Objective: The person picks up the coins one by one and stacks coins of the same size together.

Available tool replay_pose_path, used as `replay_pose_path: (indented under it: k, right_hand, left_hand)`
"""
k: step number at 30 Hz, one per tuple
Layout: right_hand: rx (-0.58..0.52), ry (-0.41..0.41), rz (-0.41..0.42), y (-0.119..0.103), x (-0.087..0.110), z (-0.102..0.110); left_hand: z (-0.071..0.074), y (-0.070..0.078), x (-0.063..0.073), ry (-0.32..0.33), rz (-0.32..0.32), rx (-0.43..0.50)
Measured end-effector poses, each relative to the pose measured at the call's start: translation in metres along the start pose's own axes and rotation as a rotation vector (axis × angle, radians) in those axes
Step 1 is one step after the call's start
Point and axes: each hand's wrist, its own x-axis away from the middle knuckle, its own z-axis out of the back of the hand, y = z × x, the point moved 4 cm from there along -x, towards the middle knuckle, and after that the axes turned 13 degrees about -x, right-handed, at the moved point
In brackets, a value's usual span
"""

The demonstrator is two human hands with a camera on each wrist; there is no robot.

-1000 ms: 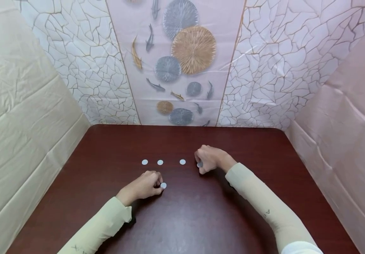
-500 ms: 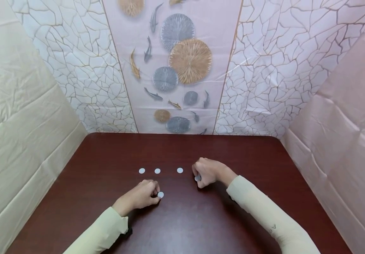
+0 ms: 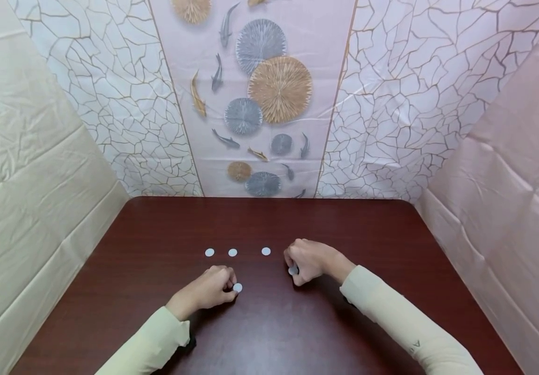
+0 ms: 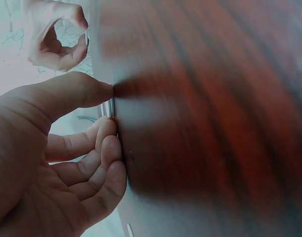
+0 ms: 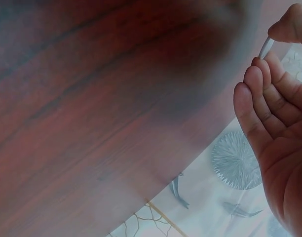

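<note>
On the one reddish-brown table (image 3: 269, 333), a left disc (image 3: 210, 252), a middle disc (image 3: 233, 252) and a third disc (image 3: 266, 251) form a row just below the middle of the head view, the third set wider apart. Of two hands, the left hand (image 3: 208, 288), lower left of centre, pinches a fourth disc (image 3: 237, 287) between thumb and finger; the right hand (image 3: 308, 260), right of centre, pinches a fifth disc (image 3: 293, 271) likewise, making five. Each is small, flat, round and plain; four look white, the fifth greyer. Edge-on in the wrist views, the held pair look thin.
</note>
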Motion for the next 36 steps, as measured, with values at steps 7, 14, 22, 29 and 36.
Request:
replay_pose_path:
  k: [7, 14, 22, 29, 36]
  right_hand:
    - [0.019, 0.004, 0.016, -0.004, 0.007, -0.002]
    - [0.028, 0.023, 0.042, -0.006, 0.012, -0.004]
    - [0.021, 0.034, 0.052, -0.007, 0.017, -0.009]
    - [0.030, 0.040, 0.066, -0.007, 0.019, -0.015]
    - [0.021, 0.032, 0.072, -0.010, 0.017, -0.018]
  left_hand:
    - [0.002, -0.002, -0.002, 0.007, -0.014, -0.020]
    - [0.006, -0.004, -0.007, 0.014, -0.020, -0.041]
    - [0.005, -0.005, -0.007, -0.009, -0.008, -0.032]
    - [0.001, -0.005, -0.006, -0.011, -0.011, -0.038]
    - [0.002, -0.005, -0.001, -0.024, 0.013, -0.036]
